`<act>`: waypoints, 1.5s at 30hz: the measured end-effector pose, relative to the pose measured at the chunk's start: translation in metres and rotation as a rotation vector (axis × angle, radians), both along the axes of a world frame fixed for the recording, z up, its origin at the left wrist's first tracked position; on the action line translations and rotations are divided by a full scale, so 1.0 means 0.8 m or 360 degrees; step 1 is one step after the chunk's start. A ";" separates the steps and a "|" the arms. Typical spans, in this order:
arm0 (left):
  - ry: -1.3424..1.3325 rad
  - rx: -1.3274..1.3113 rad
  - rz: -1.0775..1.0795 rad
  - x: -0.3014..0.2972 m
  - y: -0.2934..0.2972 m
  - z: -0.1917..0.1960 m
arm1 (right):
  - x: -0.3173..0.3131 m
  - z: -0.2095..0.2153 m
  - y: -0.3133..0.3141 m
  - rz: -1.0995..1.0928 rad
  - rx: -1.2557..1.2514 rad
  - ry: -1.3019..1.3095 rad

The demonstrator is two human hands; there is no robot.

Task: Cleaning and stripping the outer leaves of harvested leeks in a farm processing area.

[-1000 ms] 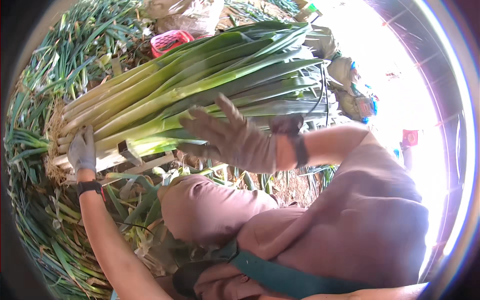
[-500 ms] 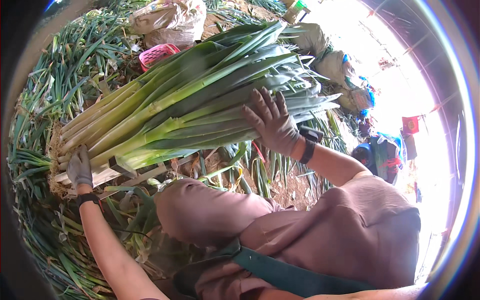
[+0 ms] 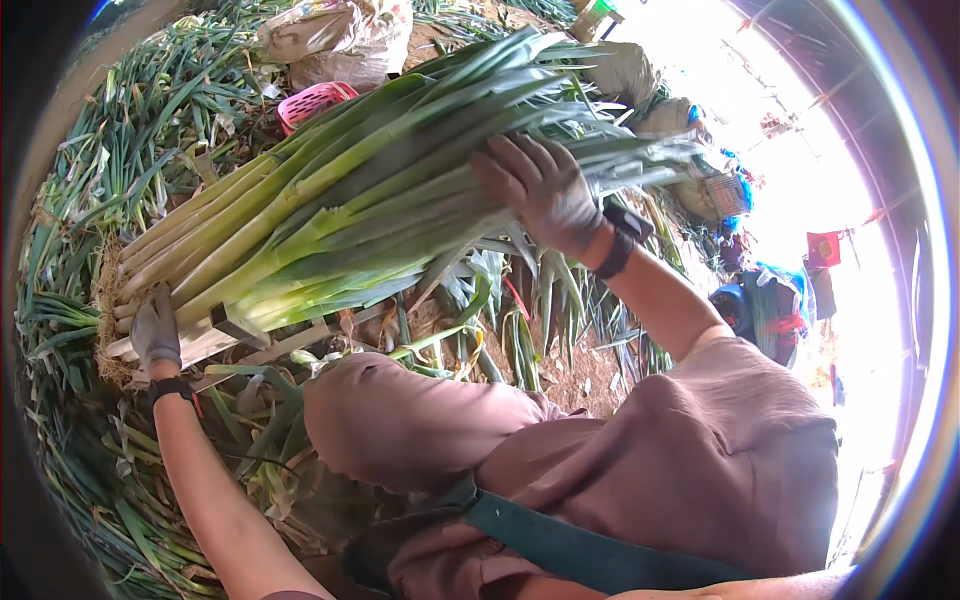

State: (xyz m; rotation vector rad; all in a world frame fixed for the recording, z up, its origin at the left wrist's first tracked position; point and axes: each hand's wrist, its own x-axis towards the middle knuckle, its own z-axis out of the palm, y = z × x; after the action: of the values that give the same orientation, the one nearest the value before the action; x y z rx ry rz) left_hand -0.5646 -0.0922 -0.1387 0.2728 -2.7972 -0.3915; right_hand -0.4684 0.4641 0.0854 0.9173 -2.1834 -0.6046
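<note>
A big bundle of leeks (image 3: 290, 215) lies slanting before me, roots at the left and green leaves fanned toward the upper right. A metal bracket (image 3: 238, 327) stands against its near side. My left hand (image 3: 155, 332), in a grey glove, is closed over the pale stems just beside the roots (image 3: 112, 300). Farther right, my gloved right hand (image 3: 545, 190) presses against the leaves with stretched, slightly bent fingers. The leaves under it are smeared by motion, and its thumb side partly covers them.
Loose leeks (image 3: 130, 150) are heaped along the left. A pink basket (image 3: 312, 104) and a pale sack (image 3: 345, 45) sit beyond the bundle. More sacks (image 3: 620, 75) stand at the upper right. Leaf scraps litter the brown soil (image 3: 575, 370) nearer me.
My right hand has shifted slightly left and up, its fingers drawing closer together. The leaf ends have swung with it. My left hand stays at the root end, nearly still.
</note>
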 end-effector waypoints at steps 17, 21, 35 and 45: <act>0.0247 0.0149 -0.0093 0.023 0.027 0.023 | -0.078 -0.115 0.048 0.0145 -0.0358 0.0096; 0.0254 0.0114 -0.0111 0.059 0.032 0.043 | -0.071 -0.137 0.045 0.0218 -0.0510 0.0076; 0.0091 0.0086 -0.0117 0.068 0.030 0.074 | 0.031 -0.064 0.021 -0.0231 -0.0632 -0.0525; 0.0254 0.1272 0.0053 0.324 -0.050 0.091 | 0.151 -0.015 -0.084 0.0619 -0.0864 -0.0569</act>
State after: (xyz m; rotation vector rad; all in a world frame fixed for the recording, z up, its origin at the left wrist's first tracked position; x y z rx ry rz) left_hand -0.3052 -0.1325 -0.0663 0.4278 -2.3401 -1.4379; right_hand -0.3476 0.3972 0.0731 1.1551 -2.2052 0.3515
